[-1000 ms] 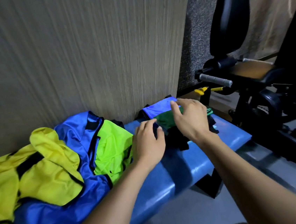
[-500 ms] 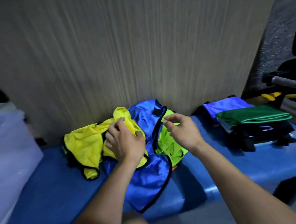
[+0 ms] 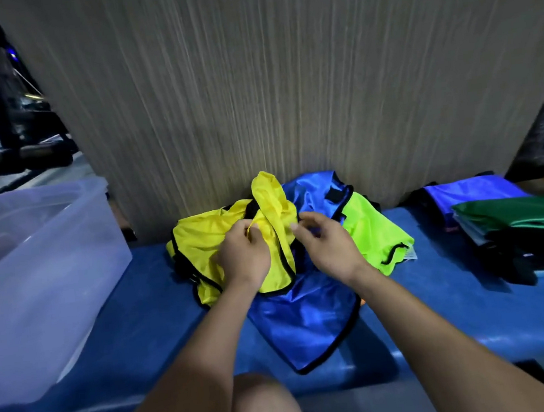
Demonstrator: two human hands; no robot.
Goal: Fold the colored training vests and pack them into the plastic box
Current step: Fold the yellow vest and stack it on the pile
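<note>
A crumpled yellow vest [image 3: 200, 237] with black trim lies on the blue bench against the wall. My left hand [image 3: 244, 259] pinches a fold of its fabric. Just to the right, my right hand [image 3: 327, 247] hovers with loosely curled fingers and holds nothing. Under and beside the yellow vest lie a blue vest [image 3: 305, 316] and a lime green vest [image 3: 372, 232], both unfolded. A stack of folded vests [image 3: 513, 210], green on top and blue beneath, sits at the right. The clear plastic box [image 3: 36, 274] stands at the left end of the bench.
The blue padded bench [image 3: 443, 315] runs left to right before a wood-grain wall panel [image 3: 285, 87]. Dark gym equipment [image 3: 4, 133] stands behind the box at the far left. My knee [image 3: 265, 408] shows at the bottom edge.
My hands left the folded stack at the right and came to the loose pile. The view swung left, bringing the box into sight. My left hand now pinches the yellow vest.
</note>
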